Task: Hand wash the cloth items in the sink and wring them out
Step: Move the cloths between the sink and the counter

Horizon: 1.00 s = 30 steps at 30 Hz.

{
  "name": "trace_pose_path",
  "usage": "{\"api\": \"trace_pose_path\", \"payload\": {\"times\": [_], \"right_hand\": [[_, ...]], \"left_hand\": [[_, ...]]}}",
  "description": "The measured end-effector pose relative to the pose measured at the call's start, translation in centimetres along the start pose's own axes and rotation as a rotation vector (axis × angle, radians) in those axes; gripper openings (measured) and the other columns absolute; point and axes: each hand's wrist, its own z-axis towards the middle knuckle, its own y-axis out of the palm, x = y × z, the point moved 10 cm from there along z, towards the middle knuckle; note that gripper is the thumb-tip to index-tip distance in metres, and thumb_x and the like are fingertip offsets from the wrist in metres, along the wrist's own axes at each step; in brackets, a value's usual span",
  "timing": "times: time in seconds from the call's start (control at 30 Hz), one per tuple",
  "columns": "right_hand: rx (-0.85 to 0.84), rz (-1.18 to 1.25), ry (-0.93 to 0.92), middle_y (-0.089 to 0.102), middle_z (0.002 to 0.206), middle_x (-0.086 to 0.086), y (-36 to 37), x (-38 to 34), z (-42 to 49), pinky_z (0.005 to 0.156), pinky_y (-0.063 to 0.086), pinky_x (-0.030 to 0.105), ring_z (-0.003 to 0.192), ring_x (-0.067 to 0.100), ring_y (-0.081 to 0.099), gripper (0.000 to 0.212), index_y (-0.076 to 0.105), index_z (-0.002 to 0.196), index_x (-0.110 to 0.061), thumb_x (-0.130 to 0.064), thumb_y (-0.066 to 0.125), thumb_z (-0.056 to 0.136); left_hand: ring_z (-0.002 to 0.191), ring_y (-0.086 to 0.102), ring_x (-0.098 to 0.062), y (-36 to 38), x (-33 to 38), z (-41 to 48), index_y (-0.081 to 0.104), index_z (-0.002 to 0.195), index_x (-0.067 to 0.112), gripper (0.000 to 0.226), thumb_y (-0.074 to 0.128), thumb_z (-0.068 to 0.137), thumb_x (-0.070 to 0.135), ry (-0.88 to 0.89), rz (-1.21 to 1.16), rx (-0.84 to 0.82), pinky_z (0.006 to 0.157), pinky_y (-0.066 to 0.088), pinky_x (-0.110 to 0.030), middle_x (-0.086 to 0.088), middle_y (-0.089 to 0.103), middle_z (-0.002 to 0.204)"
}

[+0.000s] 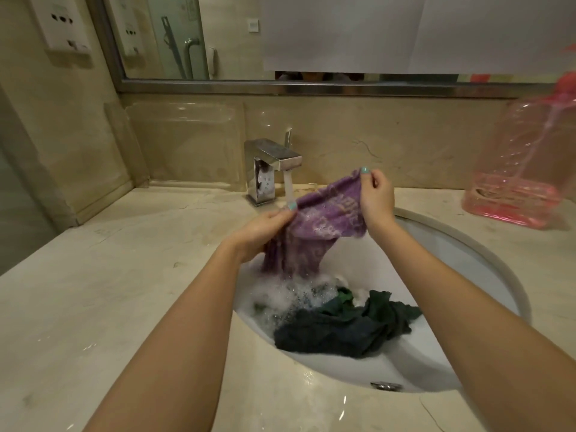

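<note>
Purple cloth [327,219] — left hand [265,226], right hand [377,201] fingers [378,179] pinching it — above dark cloths [343,332], suds [280,294].

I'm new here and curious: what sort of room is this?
Most likely a bathroom: a white sink set into a marbled counter, a chrome faucet running, a wall mirror above. The left hand and right hand pinch a purple cloth over the sink.

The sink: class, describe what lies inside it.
Inside the sink lie dark cloths and foam; the purple cloth, held by the left hand and right hand, hangs down into the foam. The bottom and drain are covered.
</note>
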Motion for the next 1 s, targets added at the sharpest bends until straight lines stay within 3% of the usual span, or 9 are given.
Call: {"api": "trace_pose_path", "payload": {"times": [0.1, 0.23, 0.47, 0.57, 0.67, 0.73, 0.83, 0.9, 1.0], "right_hand": [[-0.285, -0.054, 0.296, 0.058, 0.072, 0.004, 3.4, 4.5, -1.9, 0.065, 0.042, 0.031, 0.075, 0.022, 0.058, 0.031, 0.058, 0.074, -0.015, -0.023, 0.045, 0.101], [-0.612, 0.046, 0.494, 0.068, 0.098, 0.009, 7.5, 5.0, -6.8, 0.090, 0.047, 0.040, 0.099, 0.027, 0.062, 0.033, 0.060, 0.113, -0.009, -0.031, 0.036, 0.105], [-0.916, 0.318, 0.775, 0.068, 0.121, 0.012, 10.7, 5.6, -13.2, 0.084, 0.048, 0.048, 0.115, 0.030, 0.060, 0.070, 0.063, 0.125, -0.014, -0.069, 0.034, 0.092], [-0.814, 0.414, 0.747, 0.070, 0.115, 0.013, 10.3, 4.8, -11.8, 0.081, 0.053, 0.041, 0.103, 0.026, 0.067, 0.055, 0.061, 0.123, -0.011, -0.053, 0.034, 0.100], [-0.536, 0.469, 0.571, 0.071, 0.097, 0.010, 8.5, 2.9, -8.1, 0.060, 0.056, 0.032, 0.078, 0.021, 0.071, 0.029, 0.054, 0.119, -0.012, -0.033, 0.041, 0.104], [-0.428, 0.397, 0.436, 0.068, 0.094, 0.007, 7.5, 1.7, -6.6, 0.055, 0.054, 0.028, 0.075, 0.019, 0.069, 0.016, 0.055, 0.110, -0.017, -0.028, 0.046, 0.103], [-0.481, 0.332, 0.283, 0.067, 0.091, 0.006, 8.3, -0.8, -7.6, 0.062, 0.057, 0.026, 0.078, 0.015, 0.067, 0.015, 0.058, 0.096, -0.018, -0.022, 0.045, 0.102], [-0.458, 0.245, 0.193, 0.062, 0.081, 0.003, 8.9, -2.0, -8.0, 0.062, 0.052, 0.024, 0.071, 0.012, 0.061, 0.021, 0.056, 0.084, -0.017, -0.018, 0.045, 0.102], [-0.274, 0.168, 0.290, 0.064, 0.079, 0.009, 9.0, -0.1, -6.5, 0.066, 0.050, 0.033, 0.073, 0.024, 0.062, 0.024, 0.057, 0.074, -0.015, -0.023, 0.051, 0.096]], "left_hand": [[0.097, 0.069, -0.024, -1.0, 2.5, 0.7, 0.063, 0.117, 0.011, 0.040, 0.046, 0.099, 0.043, 0.196, -0.350, 0.151, 0.094, 0.053, -0.039, -0.013, 0.071, 0.105], [0.103, 0.067, -0.027, -0.7, 2.8, 1.0, 0.053, 0.131, 0.002, 0.049, 0.045, 0.101, 0.040, 0.194, -0.731, 0.280, 0.085, 0.055, -0.038, -0.020, 0.065, 0.119], [0.096, 0.065, -0.025, -0.8, 2.3, 0.4, 0.066, 0.113, 0.010, 0.054, 0.052, 0.092, 0.057, 0.136, -1.024, 0.348, 0.082, 0.052, -0.040, -0.012, 0.070, 0.101], [0.098, 0.065, -0.024, -1.9, 2.2, 0.1, 0.069, 0.103, 0.014, 0.049, 0.048, 0.094, 0.057, 0.155, -0.873, 0.387, 0.087, 0.052, -0.041, -0.010, 0.071, 0.098], [0.086, 0.067, -0.022, -3.0, 1.8, -0.2, 0.064, 0.082, 0.015, 0.043, 0.041, 0.101, 0.045, 0.120, -0.345, 0.526, 0.082, 0.056, -0.038, -0.007, 0.069, 0.086], [0.091, 0.069, -0.027, -1.9, 2.0, 0.0, 0.064, 0.097, 0.011, 0.046, 0.035, 0.103, 0.046, 0.143, -0.248, 0.502, 0.082, 0.058, -0.045, -0.012, 0.070, 0.097], [0.100, 0.065, -0.031, -1.5, 2.3, 0.5, 0.048, 0.112, 0.018, 0.031, 0.037, 0.101, 0.044, 0.180, -0.174, 0.534, 0.087, 0.055, -0.051, -0.009, 0.063, 0.106], [0.094, 0.064, -0.029, -1.7, 2.6, 0.7, 0.045, 0.109, 0.022, 0.015, 0.048, 0.100, 0.033, 0.175, -0.140, 0.585, 0.077, 0.057, -0.038, -0.006, 0.061, 0.101], [0.072, 0.062, -0.027, -0.7, 2.1, 0.5, 0.060, 0.091, 0.013, 0.033, 0.040, 0.100, 0.037, 0.079, -0.077, 0.610, 0.045, 0.045, -0.024, -0.009, 0.065, 0.084]]}}
